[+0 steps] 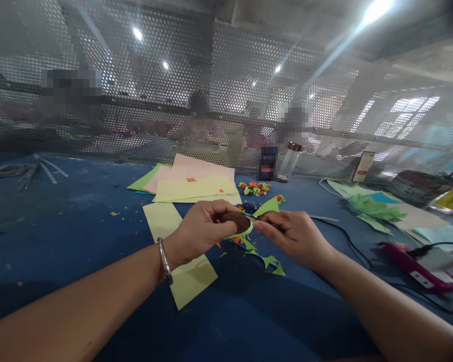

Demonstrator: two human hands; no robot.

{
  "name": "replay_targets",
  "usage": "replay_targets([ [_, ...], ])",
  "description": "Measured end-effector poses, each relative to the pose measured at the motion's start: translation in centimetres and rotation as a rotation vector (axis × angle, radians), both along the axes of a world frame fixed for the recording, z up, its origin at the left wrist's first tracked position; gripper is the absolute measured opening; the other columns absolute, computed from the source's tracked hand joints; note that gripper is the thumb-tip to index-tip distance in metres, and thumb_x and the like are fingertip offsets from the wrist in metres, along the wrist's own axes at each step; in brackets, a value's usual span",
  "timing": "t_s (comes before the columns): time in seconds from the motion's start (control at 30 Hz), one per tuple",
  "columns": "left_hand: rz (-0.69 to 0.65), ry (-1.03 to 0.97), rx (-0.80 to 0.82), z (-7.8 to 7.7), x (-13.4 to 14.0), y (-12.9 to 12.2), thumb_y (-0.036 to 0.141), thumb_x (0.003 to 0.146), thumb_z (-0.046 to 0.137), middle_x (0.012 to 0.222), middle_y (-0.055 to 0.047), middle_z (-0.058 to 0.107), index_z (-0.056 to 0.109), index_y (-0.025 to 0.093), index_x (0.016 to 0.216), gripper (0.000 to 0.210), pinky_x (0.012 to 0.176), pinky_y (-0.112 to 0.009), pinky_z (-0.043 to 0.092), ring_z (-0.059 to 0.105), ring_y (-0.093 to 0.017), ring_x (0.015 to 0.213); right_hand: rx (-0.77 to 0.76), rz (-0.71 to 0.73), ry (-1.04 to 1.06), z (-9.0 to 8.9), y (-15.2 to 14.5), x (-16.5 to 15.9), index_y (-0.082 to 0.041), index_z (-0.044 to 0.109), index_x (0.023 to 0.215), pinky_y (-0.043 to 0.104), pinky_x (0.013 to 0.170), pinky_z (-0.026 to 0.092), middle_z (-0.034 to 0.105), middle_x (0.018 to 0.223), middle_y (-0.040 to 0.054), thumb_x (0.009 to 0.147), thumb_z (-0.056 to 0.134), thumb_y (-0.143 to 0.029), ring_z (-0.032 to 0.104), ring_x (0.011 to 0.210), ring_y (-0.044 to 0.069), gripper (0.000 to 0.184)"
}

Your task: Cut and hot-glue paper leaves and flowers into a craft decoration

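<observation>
My left hand (202, 226), with a bracelet at the wrist, is closed around the brown handle of what look like scissors (237, 221). Their short bit of metal blade points toward my right hand (296, 234). Between the thumb and fingers of that hand is a piece of green paper (268, 206), sticking up beside the blade. The blade tips are hidden by my fingers. Below both hands lie green paper scraps (270, 261) and orange bits. A yellow paper strip (194, 282) lies under my left hand and wrist.
Behind my hands are stacked paper sheets (196, 188) and a pile of small orange and green pieces (254, 188). A clear jar (290, 160) stands by a perforated screen (245, 75). On the right are green paper pieces (377, 207), a magenta power strip (419, 269) and cables.
</observation>
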State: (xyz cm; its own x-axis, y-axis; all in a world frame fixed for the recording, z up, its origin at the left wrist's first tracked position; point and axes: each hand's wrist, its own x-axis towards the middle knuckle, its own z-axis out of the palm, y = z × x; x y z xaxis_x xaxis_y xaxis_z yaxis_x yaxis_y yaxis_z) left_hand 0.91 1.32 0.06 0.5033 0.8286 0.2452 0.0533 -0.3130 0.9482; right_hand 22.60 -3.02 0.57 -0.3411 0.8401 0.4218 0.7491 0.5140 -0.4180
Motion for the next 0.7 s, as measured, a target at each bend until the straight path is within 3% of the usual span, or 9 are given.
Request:
replay_targets([
  [0.5, -0.006, 0.05, 0.06, 0.02, -0.2, 0.13, 0.018, 0.07, 0.064, 0.079, -0.003, 0.072, 0.074, 0.017, 0.081, 0.014, 0.068, -0.026, 0.05, 0.063, -0.015, 0.073, -0.056, 0.051, 0.049, -0.26, 0.15, 0.16, -0.02, 0.047, 0.068, 0.024, 0.052, 0.029, 0.04, 0.059, -0.0038, 0.099, 0.046, -0.054, 0.034, 0.056, 0.01, 0.046],
  [0.7, -0.017, 0.099, 0.099, 0.0, -0.4, 0.34, 0.017, 0.071, 0.063, 0.069, 0.001, 0.062, 0.074, 0.017, 0.081, 0.015, 0.056, -0.022, 0.038, 0.051, -0.01, 0.061, -0.05, 0.044, 0.025, -0.36, 0.25, 0.16, -0.019, 0.051, 0.069, 0.025, 0.052, 0.029, 0.044, 0.06, -0.0026, 0.099, 0.045, -0.055, 0.038, 0.056, 0.011, 0.047],
])
